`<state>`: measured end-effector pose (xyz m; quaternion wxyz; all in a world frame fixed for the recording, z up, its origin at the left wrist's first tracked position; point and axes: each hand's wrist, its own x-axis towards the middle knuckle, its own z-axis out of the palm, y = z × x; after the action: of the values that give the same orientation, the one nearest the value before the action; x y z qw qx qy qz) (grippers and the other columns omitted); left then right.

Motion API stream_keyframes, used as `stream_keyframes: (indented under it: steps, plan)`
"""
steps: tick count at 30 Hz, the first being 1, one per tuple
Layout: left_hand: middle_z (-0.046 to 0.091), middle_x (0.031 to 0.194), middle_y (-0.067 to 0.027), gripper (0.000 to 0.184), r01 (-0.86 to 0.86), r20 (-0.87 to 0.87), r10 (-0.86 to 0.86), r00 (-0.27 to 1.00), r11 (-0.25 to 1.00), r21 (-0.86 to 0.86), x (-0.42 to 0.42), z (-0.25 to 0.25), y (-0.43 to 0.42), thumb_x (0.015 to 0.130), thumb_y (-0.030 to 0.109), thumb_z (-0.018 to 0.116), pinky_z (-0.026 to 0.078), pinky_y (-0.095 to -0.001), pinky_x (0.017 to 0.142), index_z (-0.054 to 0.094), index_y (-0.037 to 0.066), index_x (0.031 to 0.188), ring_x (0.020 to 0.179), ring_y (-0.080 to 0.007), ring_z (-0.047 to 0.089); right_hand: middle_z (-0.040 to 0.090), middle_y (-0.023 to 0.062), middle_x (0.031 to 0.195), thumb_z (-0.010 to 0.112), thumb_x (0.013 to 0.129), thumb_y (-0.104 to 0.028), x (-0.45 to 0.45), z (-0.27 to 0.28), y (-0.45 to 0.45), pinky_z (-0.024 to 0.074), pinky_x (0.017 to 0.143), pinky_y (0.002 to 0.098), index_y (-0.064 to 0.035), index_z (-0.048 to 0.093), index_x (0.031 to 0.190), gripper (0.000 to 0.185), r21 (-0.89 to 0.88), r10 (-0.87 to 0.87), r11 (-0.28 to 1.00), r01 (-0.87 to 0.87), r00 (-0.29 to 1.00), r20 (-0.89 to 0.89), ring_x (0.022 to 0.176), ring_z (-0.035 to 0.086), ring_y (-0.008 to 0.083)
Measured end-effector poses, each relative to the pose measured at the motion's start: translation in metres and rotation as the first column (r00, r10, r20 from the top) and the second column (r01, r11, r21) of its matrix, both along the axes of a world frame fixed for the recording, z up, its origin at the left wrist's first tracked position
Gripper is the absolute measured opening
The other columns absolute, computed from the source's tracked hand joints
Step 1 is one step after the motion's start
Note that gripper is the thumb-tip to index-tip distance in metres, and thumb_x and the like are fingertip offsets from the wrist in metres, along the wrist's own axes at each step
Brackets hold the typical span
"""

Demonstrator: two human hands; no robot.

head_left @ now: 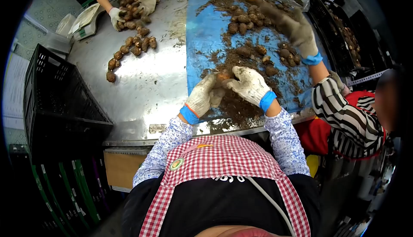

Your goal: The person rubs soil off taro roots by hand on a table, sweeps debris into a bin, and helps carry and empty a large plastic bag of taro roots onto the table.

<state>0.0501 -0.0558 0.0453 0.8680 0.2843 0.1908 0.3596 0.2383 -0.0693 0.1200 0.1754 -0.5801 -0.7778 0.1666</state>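
Note:
Both my hands wear dirty white gloves with blue bands at the wrists. My left hand (203, 96) and my right hand (251, 86) meet over the near side of a blue sheet (198, 43), their fingers closed around a small brown taro (223, 76). Most of that taro is hidden by the gloves. Loose soil and root fibres (241, 108) lie under and beside my right hand. Just beyond my hands, several more taros (243, 51) rest in the dirt, and a larger heap of taros (249, 20) sits farther back.
On the metal table (159, 78), a line of taros (137, 45) stretches toward a black crate (64, 95) at left. A co-worker's gloved hands (147, 4) handle taros at the far side, near a scale (86, 22). At right, another person's gloved hand (301, 35) reaches across, blurred.

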Motion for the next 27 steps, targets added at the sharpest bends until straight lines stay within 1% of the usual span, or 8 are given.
stream_keyframes:
  steps: [2, 5, 7, 14, 19, 21, 25, 27]
  plan:
    - [0.051, 0.067, -0.0023, 0.045, 0.097, 0.085, -0.095, 0.992, 0.995, -0.019, -0.004, -0.008, 0.005, 0.104, 0.038, 0.032, 0.025, -0.0245, 0.039, 0.051, 0.004, 0.125, 0.044, -0.0087, 0.034, 0.059, 0.0194, 0.081, 0.06, 0.089, -0.033, -0.004, 0.009, -0.001, 0.0486, 0.067, 0.0398, -0.0003, 0.058, 0.091, 0.033, -0.205, -0.021, 0.979, 0.021, 1.0, 0.002, 0.079, 0.062, 0.0333]
    - [0.049, 0.068, -0.0017, 0.041, 0.169, 0.273, -0.129, 0.953, 0.977, -0.127, -0.006, -0.014, 0.008, 0.104, 0.036, 0.033, 0.024, -0.0238, 0.038, 0.051, 0.005, 0.124, 0.043, -0.0084, 0.033, 0.059, 0.0172, 0.073, 0.056, 0.091, -0.031, 0.001, -0.011, -0.006, 0.0478, 0.062, 0.0415, -0.0013, 0.057, 0.087, 0.03, 0.06, 0.078, 0.996, -0.072, 0.99, -0.117, 0.072, 0.061, 0.0329]
    - [0.049, 0.069, -0.0026, 0.039, 0.159, 0.46, -0.041, 0.887, 0.962, -0.22, -0.004, -0.017, 0.006, 0.104, 0.035, 0.034, 0.025, -0.0235, 0.037, 0.051, 0.006, 0.124, 0.043, -0.0084, 0.033, 0.061, 0.0183, 0.077, 0.054, 0.091, -0.025, 0.013, -0.016, -0.003, 0.0491, 0.064, 0.0415, -0.0021, 0.057, 0.089, 0.023, -0.22, -0.01, 0.974, 0.056, 0.979, 0.203, 0.072, 0.062, 0.033]
    - [0.06, 0.085, -0.0088, 0.04, -0.187, 0.037, 0.193, 0.98, 0.973, -0.136, 0.005, 0.005, 0.01, 0.104, 0.035, 0.035, 0.043, -0.0268, 0.051, 0.048, 0.006, 0.128, 0.058, -0.0136, 0.05, 0.064, 0.021, 0.084, 0.058, 0.089, -0.03, 0.018, -0.04, -0.009, 0.0491, 0.068, 0.0419, -0.0027, 0.06, 0.097, 0.029, -0.074, -0.176, 0.983, 0.165, 0.969, -0.172, 0.077, 0.063, 0.0355]
    - [0.064, 0.088, -0.0087, 0.042, -0.261, -0.331, 0.3, 0.894, 0.952, 0.159, 0.026, -0.001, -0.006, 0.102, 0.038, 0.041, 0.048, -0.0295, 0.055, 0.051, 0.003, 0.124, 0.062, -0.0173, 0.058, 0.061, 0.0178, 0.071, 0.059, 0.086, -0.038, -0.011, -0.033, -0.006, 0.0491, 0.064, 0.042, -0.0018, 0.062, 0.074, 0.039, 0.062, -0.131, 0.989, 0.133, 0.991, -0.033, 0.068, 0.061, 0.0342]
    - [0.062, 0.083, -0.0064, 0.041, -0.203, -0.303, 0.228, 0.925, 0.973, 0.112, 0.018, -0.005, -0.004, 0.102, 0.04, 0.042, 0.045, -0.028, 0.053, 0.053, 0.004, 0.118, 0.059, -0.0152, 0.055, 0.062, 0.015, 0.069, 0.057, 0.087, -0.035, -0.01, -0.046, -0.008, 0.0502, 0.061, 0.0411, -0.0032, 0.059, 0.07, 0.036, -0.062, -0.147, 0.989, 0.135, 0.95, -0.275, 0.064, 0.061, 0.0319]
    - [0.053, 0.076, -0.0029, 0.038, -0.135, 0.051, 0.146, 0.988, 0.974, -0.18, 0.005, 0.009, -0.003, 0.102, 0.038, 0.042, 0.038, -0.0258, 0.048, 0.053, 0.005, 0.118, 0.055, -0.0115, 0.046, 0.065, 0.0112, 0.072, 0.053, 0.088, -0.028, -0.009, -0.013, 0.007, 0.0522, 0.062, 0.0375, -0.0062, 0.06, 0.07, 0.029, -0.225, -0.105, 0.944, 0.242, 0.865, 0.491, 0.069, 0.064, 0.0283]
    - [0.047, 0.072, -0.0012, 0.039, -0.018, 0.285, 0.083, 0.955, 0.975, -0.222, 0.003, 0.014, 0.001, 0.102, 0.039, 0.041, 0.033, -0.0255, 0.046, 0.053, 0.006, 0.119, 0.052, -0.0099, 0.041, 0.067, 0.0147, 0.083, 0.054, 0.088, -0.024, 0.022, -0.054, 0.004, 0.0523, 0.069, 0.0347, -0.0051, 0.064, 0.083, 0.022, 0.001, -0.254, 0.961, 0.277, 0.881, 0.398, 0.08, 0.065, 0.0293]
